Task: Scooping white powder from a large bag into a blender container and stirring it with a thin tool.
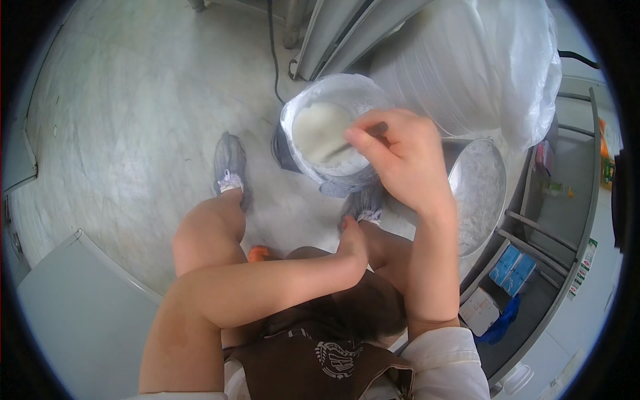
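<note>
A round container [300, 165] stands on the floor before me, coated with white residue on its wall. A pale, creamy white substance [320, 127] lies inside it. Over the container's right side is my right hand [405, 155], its fingers closed around the dark handle of a thin utensil [341, 150]; the utensil's far end reaches down to the white substance, and its kind cannot be told. My left hand [354, 225] rests by my right lower leg, near the shoe, its fingers mostly hidden.
A large bag of clear plastic [450, 60] stands at the upper right, above a round metal vessel [482, 200]. A metal shelf [550, 235] with boxes [512, 270] runs along the right. A black cable [272, 55] hangs behind the container. An orange object [258, 253] is between my legs.
</note>
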Tool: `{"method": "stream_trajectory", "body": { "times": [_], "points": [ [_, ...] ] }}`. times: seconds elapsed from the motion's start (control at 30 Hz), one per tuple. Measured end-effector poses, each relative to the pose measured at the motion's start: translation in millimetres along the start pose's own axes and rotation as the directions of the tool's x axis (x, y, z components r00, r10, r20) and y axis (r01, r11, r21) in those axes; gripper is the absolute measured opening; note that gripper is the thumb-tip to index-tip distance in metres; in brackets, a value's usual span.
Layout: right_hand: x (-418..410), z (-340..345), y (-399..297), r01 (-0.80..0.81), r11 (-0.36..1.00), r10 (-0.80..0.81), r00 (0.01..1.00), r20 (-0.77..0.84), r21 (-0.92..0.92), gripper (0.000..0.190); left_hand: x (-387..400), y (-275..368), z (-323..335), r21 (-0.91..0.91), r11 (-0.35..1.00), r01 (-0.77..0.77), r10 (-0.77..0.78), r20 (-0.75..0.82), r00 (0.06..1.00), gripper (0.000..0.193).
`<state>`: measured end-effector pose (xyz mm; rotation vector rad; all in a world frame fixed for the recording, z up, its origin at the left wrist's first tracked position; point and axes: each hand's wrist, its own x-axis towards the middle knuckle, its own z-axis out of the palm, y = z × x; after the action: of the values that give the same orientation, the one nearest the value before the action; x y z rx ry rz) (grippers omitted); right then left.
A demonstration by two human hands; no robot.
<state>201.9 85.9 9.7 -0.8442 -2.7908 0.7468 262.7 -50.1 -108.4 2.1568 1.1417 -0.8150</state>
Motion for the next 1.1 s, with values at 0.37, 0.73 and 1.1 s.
{"method": "stream_trajectory", "body": {
  "times": [0.37,0.73,1.1],
  "points": [
    [1.7,3.8,6.9,0.032,0.992,-0.027,0.999,-0.036,0.123,0.014,-4.1,-5.9,-8.3,-0.069,0.993,-0.092,0.097,0.076,0.992,0.038],
    [3.6,5.5,14.8,0.047,0.974,-0.013,0.988,-0.153,0.220,0.017,-13.0,-9.7,-16.6,-0.081,0.994,-0.077,0.082,0.057,0.995,0.035],
    [1.4,1.4,19.7,0.026,0.955,0.054,0.965,-0.258,0.295,0.014,-14.9,-11.9,-19.5,-0.095,0.993,-0.075,0.082,0.068,0.994,0.035]
  ]
}}
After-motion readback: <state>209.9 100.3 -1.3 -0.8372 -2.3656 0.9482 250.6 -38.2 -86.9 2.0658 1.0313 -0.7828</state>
